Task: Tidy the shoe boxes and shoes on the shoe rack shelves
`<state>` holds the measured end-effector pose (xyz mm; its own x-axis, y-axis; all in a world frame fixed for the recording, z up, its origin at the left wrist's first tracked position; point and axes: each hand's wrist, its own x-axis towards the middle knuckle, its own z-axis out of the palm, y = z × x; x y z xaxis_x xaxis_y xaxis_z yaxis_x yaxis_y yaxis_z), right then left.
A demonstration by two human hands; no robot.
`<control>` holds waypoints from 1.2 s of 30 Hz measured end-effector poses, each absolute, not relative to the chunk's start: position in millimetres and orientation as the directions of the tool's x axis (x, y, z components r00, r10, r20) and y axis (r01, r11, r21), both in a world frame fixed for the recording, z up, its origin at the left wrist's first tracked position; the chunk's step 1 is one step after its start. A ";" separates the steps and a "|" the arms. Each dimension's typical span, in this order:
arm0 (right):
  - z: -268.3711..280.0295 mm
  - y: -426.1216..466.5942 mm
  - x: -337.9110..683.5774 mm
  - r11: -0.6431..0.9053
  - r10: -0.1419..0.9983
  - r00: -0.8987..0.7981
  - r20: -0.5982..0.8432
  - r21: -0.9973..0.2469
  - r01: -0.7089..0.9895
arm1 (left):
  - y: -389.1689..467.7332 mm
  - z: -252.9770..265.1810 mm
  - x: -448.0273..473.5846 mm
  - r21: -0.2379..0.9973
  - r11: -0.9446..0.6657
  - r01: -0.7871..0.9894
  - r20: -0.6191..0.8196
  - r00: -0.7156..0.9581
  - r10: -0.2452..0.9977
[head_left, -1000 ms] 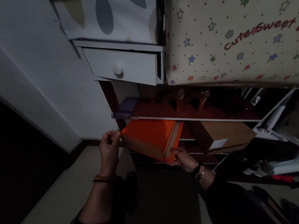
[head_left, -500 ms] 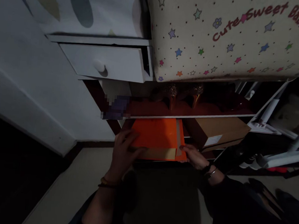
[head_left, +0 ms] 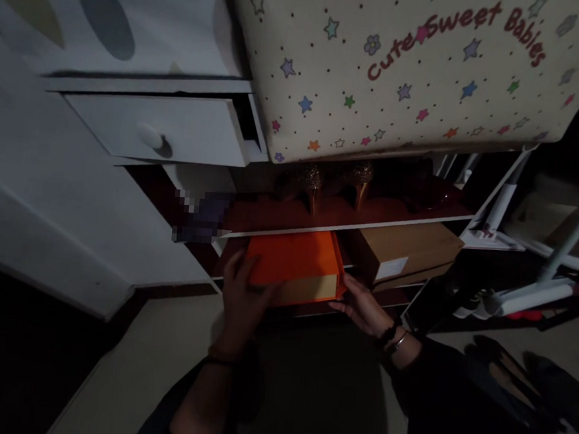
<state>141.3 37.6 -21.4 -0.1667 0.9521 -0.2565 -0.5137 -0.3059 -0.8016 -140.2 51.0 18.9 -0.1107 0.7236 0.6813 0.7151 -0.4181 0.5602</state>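
Observation:
An orange box (head_left: pixel 291 257) with a pale front side sits partly out of the lower shelf. Its orange side flap (head_left: pixel 341 274) stands up along the right side. My left hand (head_left: pixel 243 293) is at the box's front left corner, fingers spread over the top and thumb towards the front; whether it presses on the box is hard to see in the dim light. At the right side, my right hand (head_left: pixel 362 306) has the flap between its upper fingers, with other fingers low beneath the box's edge.
A brown cardboard box (head_left: pixel 412 247) lies to the right on the same shelf. Glittery high heels (head_left: pixel 360 179) stand on the red shelf (head_left: pixel 270 212) above. A white drawer (head_left: pixel 161 126) juts slightly out at upper left. A star-printed storage box (head_left: pixel 406 72) overhangs the shelves.
The flap lay spread out to the right with a grey strip showing; now it is folded up against the box's side. My right hand has moved with it. The view has shifted somewhat.

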 end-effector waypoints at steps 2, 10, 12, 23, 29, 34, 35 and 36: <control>-21.8 36.2 138.0 -0.279 0.960 -0.154 -0.233 -0.806 -0.522 | 53.9 17.7 -141.6 0.598 -0.390 0.701 0.663 -0.158 0.732; -26.9 35.8 125.1 -0.173 0.983 -0.117 -0.138 -0.909 -0.379 | 65.0 17.1 -134.3 0.671 -0.355 0.652 0.621 -0.231 0.749; -29.1 42.4 124.6 -0.110 0.992 -0.091 -0.086 -0.945 -0.307 | 67.6 16.8 -130.4 0.685 -0.348 0.640 0.612 -0.247 0.751; -44.8 65.8 119.2 0.062 0.996 -0.062 0.070 -0.992 -0.113 | 80.0 11.0 -130.0 0.761 -0.304 0.573 0.563 -0.351 0.748; -48.6 64.4 120.9 0.102 0.994 -0.038 0.102 -0.995 0.000 | 78.1 9.3 -128.1 0.788 -0.296 0.540 0.534 -0.360 0.765; -48.7 63.8 120.8 0.123 0.992 -0.037 0.121 -0.991 0.057 | 79.8 7.8 -127.7 0.791 -0.299 0.534 0.537 -0.371 0.758; -48.5 63.6 120.5 0.119 0.992 -0.039 0.117 -0.991 0.056 | 80.0 7.6 -127.8 0.787 -0.303 0.537 0.542 -0.370 0.754; -48.5 63.4 120.2 0.115 0.993 -0.039 0.113 -0.992 0.053 | 80.2 7.5 -128.0 0.784 -0.305 0.541 0.547 -0.368 0.752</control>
